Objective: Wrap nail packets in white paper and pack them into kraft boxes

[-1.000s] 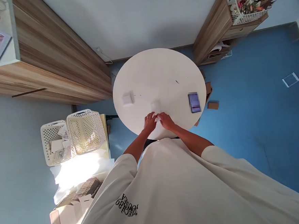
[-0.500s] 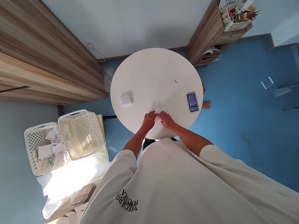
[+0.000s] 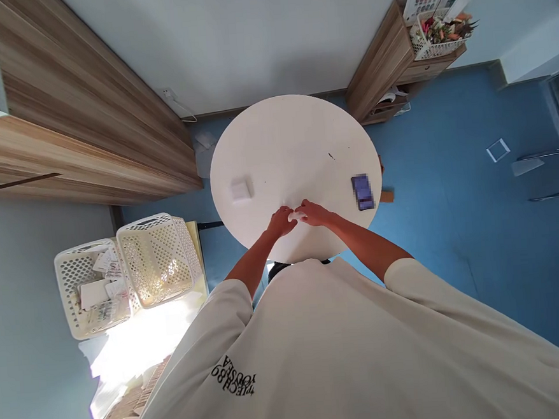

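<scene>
Both my hands are close together over the near part of a round white table (image 3: 293, 132). My left hand (image 3: 281, 221) is closed on one end of a small, whitish, thin piece (image 3: 296, 216) that looks like a folded sheet or wipe. Its other end is in the closed fingers of my right hand (image 3: 313, 213). The exact kind of the piece is too small to make out. A white stack of square sheets or pads (image 3: 240, 190) lies on the table to the left of my hands.
A blurred purple phone-like object (image 3: 363, 192) lies at the table's right. White plastic baskets (image 3: 156, 263) stand at left, one holding papers and packets. A wooden cabinet (image 3: 109, 100) rises at back left; a smaller cabinet (image 3: 379, 62) bears a flower basket (image 3: 440, 38).
The whitish piece lay flat on the table under my fingers; now it is gathered up between both hands. My right hand has moved slightly up. The camera view has shifted too.
</scene>
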Tool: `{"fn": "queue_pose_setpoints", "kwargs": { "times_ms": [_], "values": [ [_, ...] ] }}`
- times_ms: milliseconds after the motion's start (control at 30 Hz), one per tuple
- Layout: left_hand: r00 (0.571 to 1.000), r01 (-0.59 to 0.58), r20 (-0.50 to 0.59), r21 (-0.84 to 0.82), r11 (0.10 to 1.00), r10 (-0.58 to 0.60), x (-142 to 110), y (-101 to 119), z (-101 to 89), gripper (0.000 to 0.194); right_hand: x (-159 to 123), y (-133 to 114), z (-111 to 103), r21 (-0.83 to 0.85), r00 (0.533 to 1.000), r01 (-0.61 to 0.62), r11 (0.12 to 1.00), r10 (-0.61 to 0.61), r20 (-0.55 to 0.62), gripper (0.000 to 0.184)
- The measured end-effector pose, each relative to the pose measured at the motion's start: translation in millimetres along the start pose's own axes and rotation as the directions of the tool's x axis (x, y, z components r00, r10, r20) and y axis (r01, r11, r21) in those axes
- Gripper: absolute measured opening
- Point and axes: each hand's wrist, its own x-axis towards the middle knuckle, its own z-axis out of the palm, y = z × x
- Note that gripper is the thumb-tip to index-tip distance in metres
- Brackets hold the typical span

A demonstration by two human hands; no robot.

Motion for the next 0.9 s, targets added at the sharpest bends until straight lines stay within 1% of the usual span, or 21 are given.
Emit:
{"fn": "queue_pose_setpoints", "kwargs": {
  "times_ms": [67, 133, 233, 300, 333, 367, 433, 533, 600, 667, 800, 900],
  "values": [
    [0.997, 0.081, -0.017, -0.033, 0.996, -0.082, 6, 3, -5.1, 0.040, 11, 0, -14, 0.027, 0.997, -0.024, 0.999, 0.022, 0.068, 0.036],
    [0.984, 0.178, 0.001, -0.087, 0.980, -0.178, 14, 7, -10.4, 0.039, 23, 0, -22, 0.039, 0.995, -0.060, 0.997, 0.056, 0.087, 0.035],
    [0.950, 0.306, 0.011, -0.205, 0.930, -0.311, 22, 10, -13.1, 0.036, 36, -4, -23, 0.089, 0.993, -0.116, 0.989, 0.115, 0.020, 0.040],
    [0.929, 0.343, -0.041, -0.281, 0.896, -0.368, 23, 9, -8.9, 0.038, 42, -7, -19, 0.132, 0.986, -0.155, 0.979, 0.161, -0.035, 0.043],
    [0.922, 0.339, -0.077, -0.307, 0.889, -0.379, 21, 8, -5.1, 0.041, 44, -8, -17, 0.150, 0.979, -0.181, 0.972, 0.192, -0.061, 0.045],
    [0.921, 0.320, -0.114, -0.319, 0.892, -0.372, 18, 7, -0.6, 0.046, 46, -10, -14, 0.163, 0.969, -0.214, 0.963, 0.230, -0.087, 0.046],
    [0.934, 0.254, -0.168, -0.303, 0.919, -0.314, 11, 6, 8.6, 0.055, 48, -14, -10, 0.186, 0.937, -0.286, 0.940, 0.315, -0.150, 0.048],
    [0.968, 0.162, -0.157, -0.204, 0.966, -0.195, -1, 7, 18.2, 0.066, 50, -19, -5, 0.256, 0.875, -0.390, 0.884, 0.443, -0.195, 0.046],
    [0.979, 0.136, -0.131, -0.136, 0.981, -0.154, -5, 8, 20.3, 0.073, 51, -21, -3, 0.337, 0.839, -0.446, 0.829, 0.518, -0.165, 0.042],
    [0.985, 0.128, -0.105, -0.098, 0.987, -0.138, -7, 8, 20.0, 0.077, 51, -24, -2, 0.412, 0.813, -0.484, 0.772, 0.571, -0.114, 0.037],
    [0.992, 0.113, -0.048, -0.083, 0.990, -0.117, -6, 2, 16.3, 0.080, 50, -31, 0, 0.507, 0.785, -0.515, 0.692, 0.617, -0.044, 0.026],
    [0.992, 0.106, -0.052, -0.103, 0.989, -0.111, -9, -6, 12.2, 0.078, 51, -35, 3, 0.558, 0.775, -0.520, 0.647, 0.632, -0.010, 0.014]
  ]
}}
